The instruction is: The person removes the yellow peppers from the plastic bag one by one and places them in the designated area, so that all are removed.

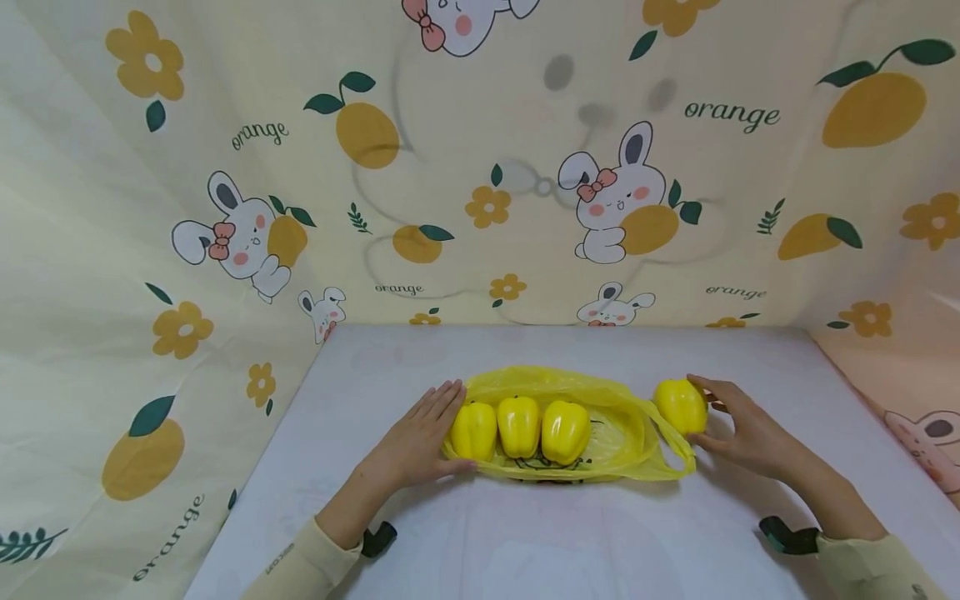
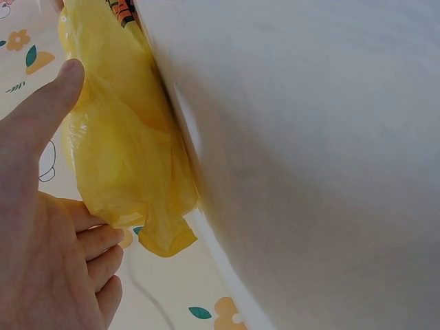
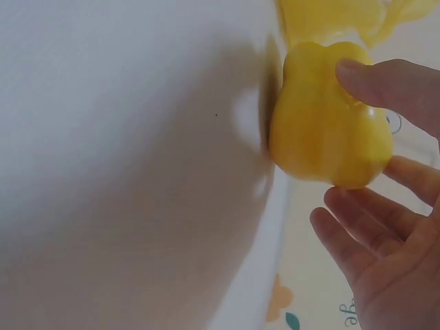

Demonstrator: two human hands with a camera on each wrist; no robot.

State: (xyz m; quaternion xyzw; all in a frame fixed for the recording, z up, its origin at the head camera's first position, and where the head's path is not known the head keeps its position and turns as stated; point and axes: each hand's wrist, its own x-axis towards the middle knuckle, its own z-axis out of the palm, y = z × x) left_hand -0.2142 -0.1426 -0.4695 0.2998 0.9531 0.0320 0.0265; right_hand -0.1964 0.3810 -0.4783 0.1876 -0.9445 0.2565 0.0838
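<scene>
A yellow plastic bag [image 1: 615, 475] lies on its side on the table, its upper side spread so that three yellow bell peppers [image 1: 519, 427] show in a row in its left part. My left hand [image 1: 423, 437] rests against the bag's left end with fingers extended; in the left wrist view the thumb and fingertips touch the yellow film [image 2: 130, 151]. To the right of the bag's handle loop, another yellow bell pepper [image 1: 681, 406] sits on the table. My right hand [image 1: 746, 429] holds it between thumb and fingers, as the right wrist view of the pepper [image 3: 323, 130] shows.
The white table [image 1: 540, 542] runs back to a cream curtain [image 1: 465, 183] printed with rabbits, oranges and flowers. Similar cloth hangs at the left and right sides. Dark wrist-camera pieces [image 1: 787, 536] sit by both sleeves.
</scene>
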